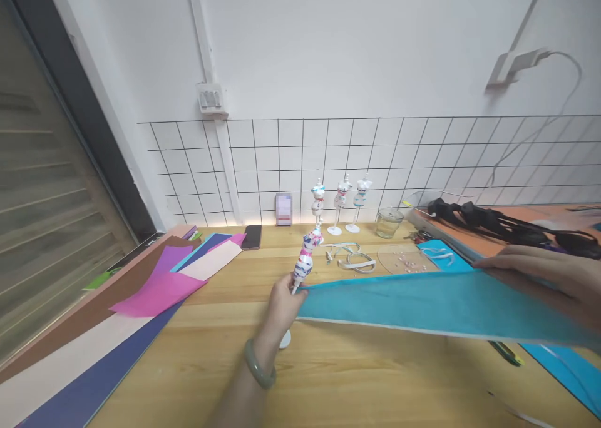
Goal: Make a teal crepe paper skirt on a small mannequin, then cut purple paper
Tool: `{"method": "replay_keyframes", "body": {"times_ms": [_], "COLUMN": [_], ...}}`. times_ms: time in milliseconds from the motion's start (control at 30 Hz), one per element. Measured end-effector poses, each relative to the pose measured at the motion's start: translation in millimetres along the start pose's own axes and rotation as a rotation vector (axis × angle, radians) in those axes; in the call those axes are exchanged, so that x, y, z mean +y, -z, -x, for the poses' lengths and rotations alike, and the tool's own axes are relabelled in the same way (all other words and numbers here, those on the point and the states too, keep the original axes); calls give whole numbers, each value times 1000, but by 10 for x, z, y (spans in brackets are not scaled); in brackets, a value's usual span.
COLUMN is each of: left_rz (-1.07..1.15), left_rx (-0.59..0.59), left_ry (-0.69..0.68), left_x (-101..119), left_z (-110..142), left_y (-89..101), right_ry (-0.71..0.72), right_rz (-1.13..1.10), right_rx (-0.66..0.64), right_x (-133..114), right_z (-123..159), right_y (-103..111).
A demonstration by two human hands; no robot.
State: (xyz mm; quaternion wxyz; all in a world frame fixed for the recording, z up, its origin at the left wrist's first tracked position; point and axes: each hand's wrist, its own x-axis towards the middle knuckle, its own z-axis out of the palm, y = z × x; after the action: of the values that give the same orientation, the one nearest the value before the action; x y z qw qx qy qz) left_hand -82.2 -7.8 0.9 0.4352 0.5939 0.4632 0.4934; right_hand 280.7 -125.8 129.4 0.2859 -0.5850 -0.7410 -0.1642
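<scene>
My left hand (282,306) is closed round the thin stem of a small dress-form figurine (306,259), held upright above the wooden table (225,365). The same hand touches the left end of a long teal sheet of paper (422,306). My right hand (554,278) grips the sheet's right end, fingers curled over its top edge, so the sheet hangs stretched between both hands. A green bangle (260,365) is on my left wrist. The figurine's white base (285,339) shows below my left hand.
Sheets of coloured paper (159,284) fan across the table's left. Three more figurines (342,203) stand by the grid wall, next to a glass jar (389,223), a phone (252,236), ribbon loops (357,262) and beads. A tray with dark hair (493,224) sits at right.
</scene>
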Motion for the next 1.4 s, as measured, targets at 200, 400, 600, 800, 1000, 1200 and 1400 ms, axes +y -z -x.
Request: {"method": "replay_keyframes", "body": {"times_ms": [200, 400, 600, 800, 1000, 1200, 1400], "left_rz": [39, 72, 229, 364, 497, 446, 374], "left_rx": [-49, -81, -162, -263, -320, -259, -197], "left_ry": [7, 47, 150, 320, 377, 414, 400], "left_x": [-75, -46, 31, 177, 287, 231, 94], "left_z": [-39, 7, 93, 129, 157, 148, 109], "left_y": [-6, -33, -70, -41, 3, -51, -113], "right_ry": [-15, -205, -366, -373, -417, -423, -199], "right_rz": [65, -11, -108, -155, -118, -33, -135], "right_rx": [-230, -339, -476, -536, -549, -535, -455], "right_x": [896, 1214, 1031, 912, 1018, 1013, 184], "right_z": [120, 280, 279, 330, 223, 174, 12], "right_y": [-169, -511, -749, -1011, -916, -948, -1282]}}
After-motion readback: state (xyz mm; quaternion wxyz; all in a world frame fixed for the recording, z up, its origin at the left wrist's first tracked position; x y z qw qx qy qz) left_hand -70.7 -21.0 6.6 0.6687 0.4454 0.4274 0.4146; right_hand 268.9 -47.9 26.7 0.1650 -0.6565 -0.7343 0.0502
